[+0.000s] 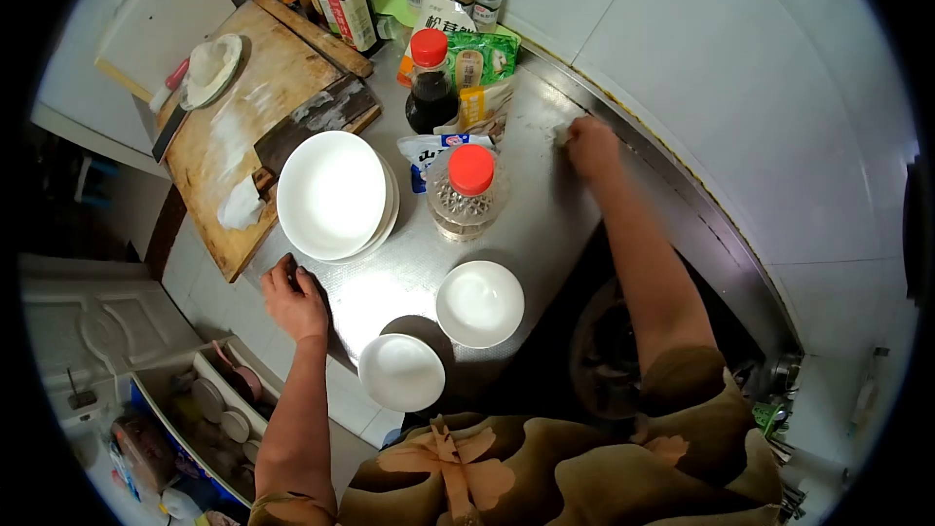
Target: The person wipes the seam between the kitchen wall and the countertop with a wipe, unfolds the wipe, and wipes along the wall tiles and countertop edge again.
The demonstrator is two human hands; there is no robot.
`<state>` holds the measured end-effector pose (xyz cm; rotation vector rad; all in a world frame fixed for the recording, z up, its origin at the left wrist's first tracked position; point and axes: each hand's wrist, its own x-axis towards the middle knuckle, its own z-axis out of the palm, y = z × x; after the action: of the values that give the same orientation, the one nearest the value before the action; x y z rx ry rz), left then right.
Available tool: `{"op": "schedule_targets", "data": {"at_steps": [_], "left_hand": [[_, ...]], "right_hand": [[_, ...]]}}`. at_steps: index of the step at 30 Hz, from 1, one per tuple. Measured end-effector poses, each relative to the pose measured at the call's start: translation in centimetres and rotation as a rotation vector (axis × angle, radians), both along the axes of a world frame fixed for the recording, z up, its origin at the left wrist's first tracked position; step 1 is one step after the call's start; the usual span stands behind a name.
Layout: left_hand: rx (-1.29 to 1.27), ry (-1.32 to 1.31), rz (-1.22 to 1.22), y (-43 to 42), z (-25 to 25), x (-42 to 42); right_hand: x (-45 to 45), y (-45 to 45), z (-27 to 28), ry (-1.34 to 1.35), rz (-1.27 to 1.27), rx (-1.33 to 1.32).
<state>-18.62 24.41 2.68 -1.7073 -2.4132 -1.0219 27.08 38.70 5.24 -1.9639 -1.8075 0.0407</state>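
Note:
My right hand [591,149] is stretched to the back of the metal counter [545,214], its fingers closed and pressed to the surface. A small whitish bit shows at the fingertips, too little to name. By the counter's front left edge, my left hand [295,300] rests with fingers loosely bent and apart, holding nothing. Just beyond it stands a stack of white bowls [331,193]. Two small white bowls, one [479,304] on the right and one [401,372] nearer me, sit between my arms. A clear red-capped bottle [466,197] stands behind them.
A dark sauce bottle [430,88] and seasoning packets [484,58] stand at the back. On the left lies a floury cutting board [239,136] with a cleaver [317,119] and a plate of dough [212,70]. An open drawer [200,429] is below left; a dark stove [604,341] lies right.

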Motion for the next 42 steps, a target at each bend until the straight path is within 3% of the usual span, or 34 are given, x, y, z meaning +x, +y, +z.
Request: {"op": "schedule_targets", "data": {"at_steps": [1,4,6,7,9,14,16,17,19,21,23,25,27,28,30,34,42], "left_hand": [[-0.011,0.044,0.001,0.0,0.1,0.0],[-0.035,0.122,0.005,-0.4,0.3,-0.4],[-0.045,0.128,0.009,-0.2,0.2,-0.3],[-0.048,0.123,0.015,-0.3,0.2,-0.3],[-0.034,0.049,0.002,-0.3,0.3,-0.2],[-0.013,0.089,-0.005,-0.4,0.0,-0.5],[0.001,0.046,-0.018,-0.2,0.0,-0.5],[0.003,0.048,-0.017,-0.1,0.1,-0.5],[-0.054,0.057,0.012,-0.2,0.2,-0.4],[-0.065,0.057,0.015,-0.3,0.4,-0.2],[-0.071,0.061,0.008,-0.2,0.4,-0.2],[-0.052,0.085,0.013,-0.1,0.0,-0.3],[-0.052,0.093,0.016,-0.3,0.2,-0.3],[-0.052,0.102,0.008,-0.1,0.3,-0.3],[-0.020,0.098,-0.026,-0.1,-0.1,-0.4],[-0.023,0.056,-0.026,-0.2,0.7,-0.1],[-0.050,0.089,0.005,-0.2,0.0,-0.5]], "right_hand": [[-1.2,-1.0,0.3,0.028,-0.018,-0.110],[1.3,-0.3,-0.1,0.163,-0.065,-0.078],[3.5,0.8,0.5,0.771,-0.188,-0.431],[3.6,0.6,0.6,0.765,-0.185,-0.435],[3.0,-0.7,2.7,1.424,-0.100,-0.358],[1.4,-1.1,3.1,1.585,-0.049,-0.426],[1.4,0.0,1.4,1.311,-0.036,-0.491],[1.5,0.3,0.7,1.313,-0.033,-0.490],[1.7,0.8,-0.9,0.607,-0.161,-0.259],[2.0,0.6,-1.4,0.723,-0.157,-0.246],[2.3,0.2,-1.4,0.497,-0.244,-0.019],[2.2,0.1,-0.9,0.436,-0.257,0.011],[0.0,-1.6,1.8,0.521,0.031,0.052],[-0.7,-1.9,1.6,0.525,0.018,0.052],[-1.3,-2.1,1.3,0.212,0.214,-0.078],[-0.4,0.5,-2.1,0.172,0.123,0.018],[-3.8,2.8,-0.2,0.018,0.176,-0.108]]}}
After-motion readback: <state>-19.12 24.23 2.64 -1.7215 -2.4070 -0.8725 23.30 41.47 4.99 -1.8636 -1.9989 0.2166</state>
